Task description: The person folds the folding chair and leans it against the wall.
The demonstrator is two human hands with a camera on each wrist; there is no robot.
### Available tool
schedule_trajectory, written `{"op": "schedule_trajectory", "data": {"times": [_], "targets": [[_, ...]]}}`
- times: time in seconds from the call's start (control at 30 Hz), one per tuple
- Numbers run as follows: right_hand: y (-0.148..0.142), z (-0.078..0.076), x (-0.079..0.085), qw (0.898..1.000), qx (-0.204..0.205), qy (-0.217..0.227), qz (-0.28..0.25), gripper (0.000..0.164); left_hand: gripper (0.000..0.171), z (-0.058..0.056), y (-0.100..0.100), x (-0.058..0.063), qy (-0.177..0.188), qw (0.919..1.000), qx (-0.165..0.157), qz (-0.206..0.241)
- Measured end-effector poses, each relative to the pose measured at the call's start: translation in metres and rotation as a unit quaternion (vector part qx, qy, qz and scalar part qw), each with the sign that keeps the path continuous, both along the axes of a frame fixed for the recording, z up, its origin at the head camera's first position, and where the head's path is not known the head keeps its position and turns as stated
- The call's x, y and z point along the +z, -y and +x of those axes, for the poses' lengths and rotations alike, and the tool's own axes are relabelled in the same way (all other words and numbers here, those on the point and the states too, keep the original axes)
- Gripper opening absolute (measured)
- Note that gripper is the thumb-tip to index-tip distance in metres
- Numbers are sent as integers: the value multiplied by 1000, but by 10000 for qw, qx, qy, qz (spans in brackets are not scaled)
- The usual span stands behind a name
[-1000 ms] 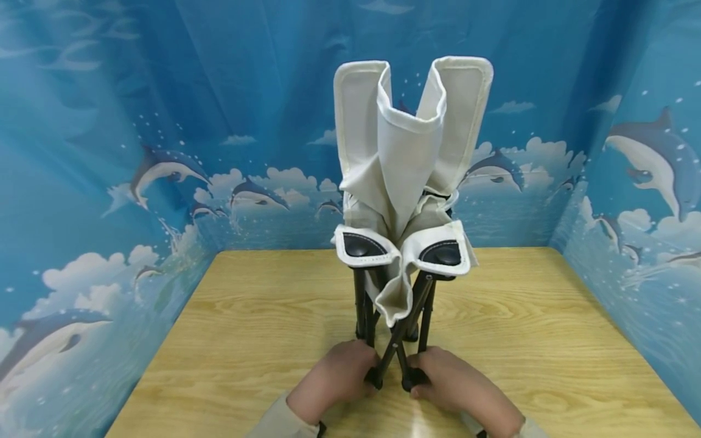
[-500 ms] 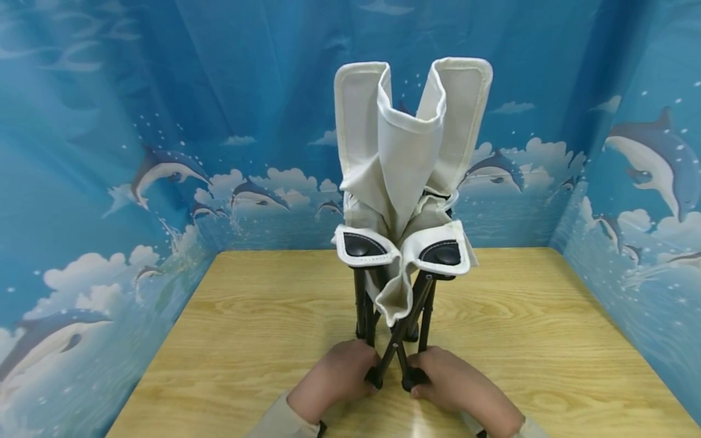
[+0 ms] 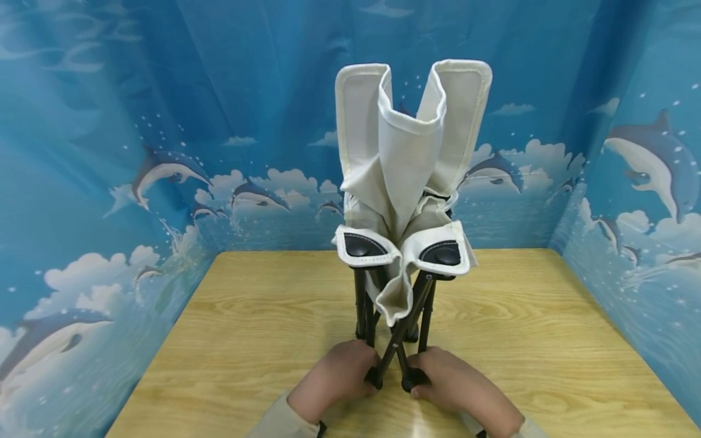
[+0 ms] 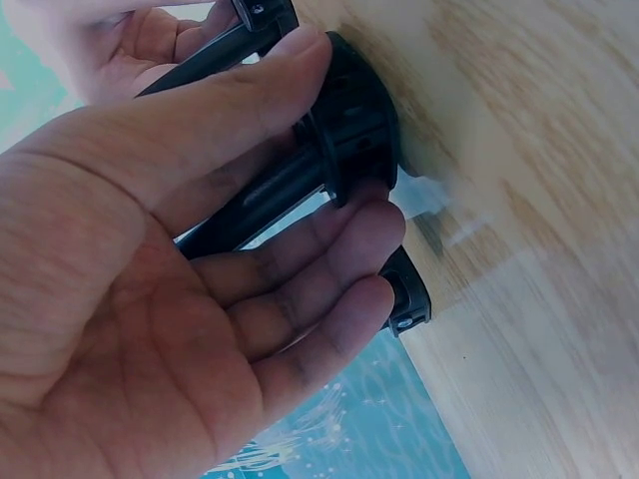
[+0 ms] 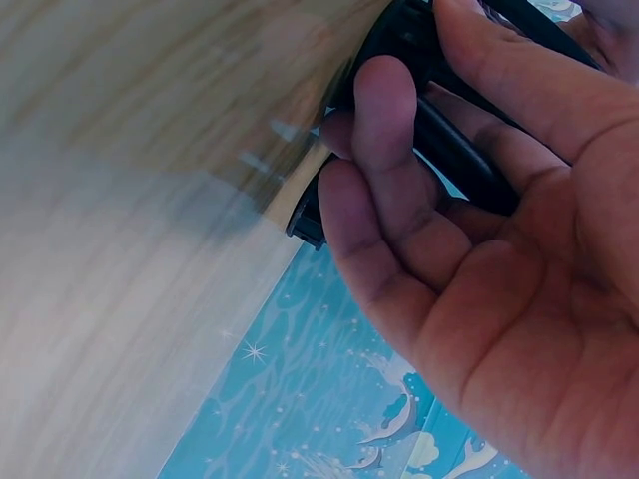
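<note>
A folding camp chair (image 3: 411, 146) stands upright and bunched together on the table, its white fabric seat and back gathered above black tube legs. Black corner patches show on the fabric's front. Low at the front left leg, my left hand (image 3: 346, 372) grips the black foot. My right hand (image 3: 450, 378) holds the front right foot the same way. In the left wrist view, thumb and fingers curl round the black plastic foot (image 4: 354, 125). The right wrist view has fingers wrapped about the other foot (image 5: 399, 45), with a black tube running behind them.
The wooden table (image 3: 252, 328) extends to both sides of the chair. A blue curtain (image 3: 263, 121) printed with dolphins and clouds encloses its back, left and right sides. The chair's rear feet (image 3: 412, 334) rest on the table behind the hands.
</note>
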State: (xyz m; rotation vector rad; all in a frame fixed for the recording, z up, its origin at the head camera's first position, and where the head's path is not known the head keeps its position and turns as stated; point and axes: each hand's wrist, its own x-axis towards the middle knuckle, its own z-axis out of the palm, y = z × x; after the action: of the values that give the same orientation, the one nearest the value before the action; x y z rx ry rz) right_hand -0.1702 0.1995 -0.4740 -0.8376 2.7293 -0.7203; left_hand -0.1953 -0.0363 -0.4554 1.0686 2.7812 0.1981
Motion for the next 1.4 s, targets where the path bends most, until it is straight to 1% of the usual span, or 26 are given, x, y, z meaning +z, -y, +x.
{"op": "schedule_trajectory", "data": {"times": [0.17,0.3,0.43,0.7,1.0,1.17,1.23,1.4], "targets": [[1,1,2,9999,-88,6,55,21,25,-1,1,-1,-17,10000,12,54],[2,0,2,9998,-159,1,116,24,26,-3,1,-2,-106,9999,-24,98],[2,-1,2,9997,-142,-102,172,24,27,-5,2,-3,-168,9998,-80,91],[2,-3,1,9994,-188,-178,227,22,28,-8,0,-5,-4,10000,-24,93],[1,-8,1,9999,-73,-130,28,19,27,-14,-1,-5,109,9999,-43,96],[0,-10,0,10000,-72,-38,24,21,26,-15,0,-5,93,9998,-45,142],[0,-11,-1,10000,-64,-35,25,20,25,-16,0,-5,33,9999,-78,137],[-1,-14,-2,10000,-14,-91,11,21,23,-16,-1,-3,45,9999,-71,70]]}}
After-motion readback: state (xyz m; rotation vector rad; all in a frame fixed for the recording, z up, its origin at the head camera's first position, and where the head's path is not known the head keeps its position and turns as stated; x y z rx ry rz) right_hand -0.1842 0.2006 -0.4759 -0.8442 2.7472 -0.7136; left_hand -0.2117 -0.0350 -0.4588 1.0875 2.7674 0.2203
